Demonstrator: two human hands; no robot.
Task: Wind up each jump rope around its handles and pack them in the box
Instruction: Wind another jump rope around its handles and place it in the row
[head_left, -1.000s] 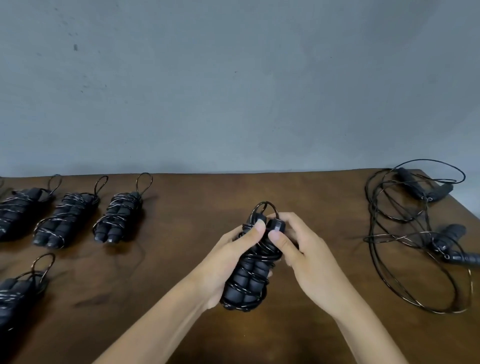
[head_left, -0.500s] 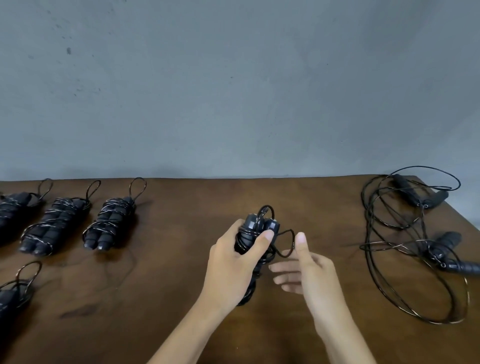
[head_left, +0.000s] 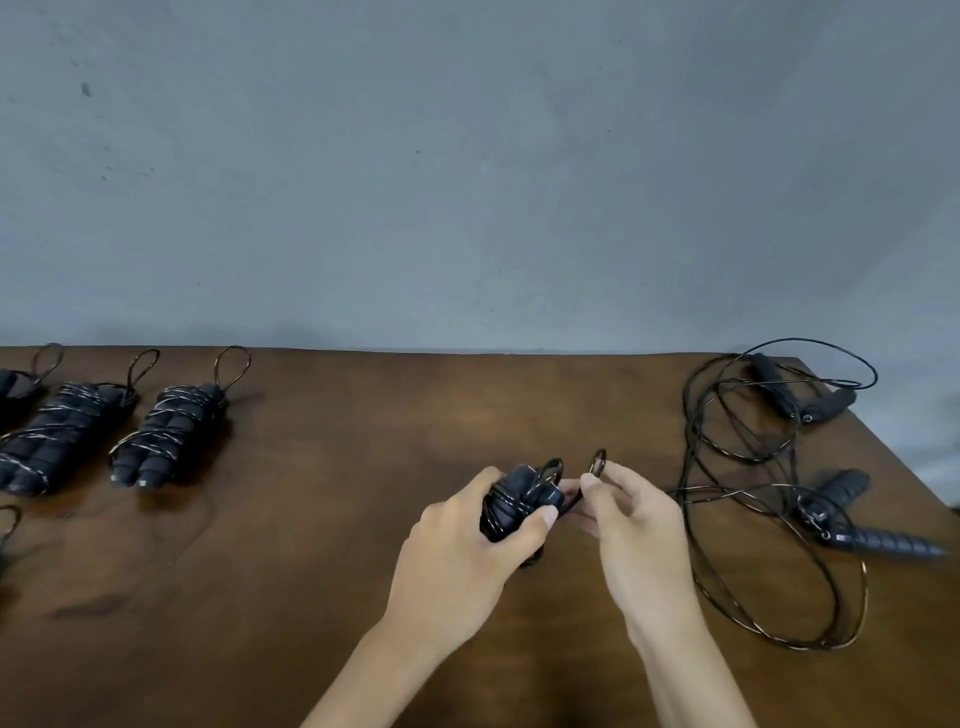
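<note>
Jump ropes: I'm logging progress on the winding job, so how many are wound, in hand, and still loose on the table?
Wound on the table: 4, the nearest to centre being this wound rope
In hand: 1, rope bundle in left hand, right hand pinching its loop
Loose: 2, tangled ropes
Total: 7

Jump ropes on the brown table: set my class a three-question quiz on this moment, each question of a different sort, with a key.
1. True or false: the left hand grips the wound jump rope off the table.
2. Multiple choice: what does the right hand pinch? A) a handle of the loose ropes; B) the small cord loop at the bundle's end; C) nothing.
3. Fill in: the finished bundles lie on the person's ____ side.

Key: 1 true; 2 B; 3 left.
</note>
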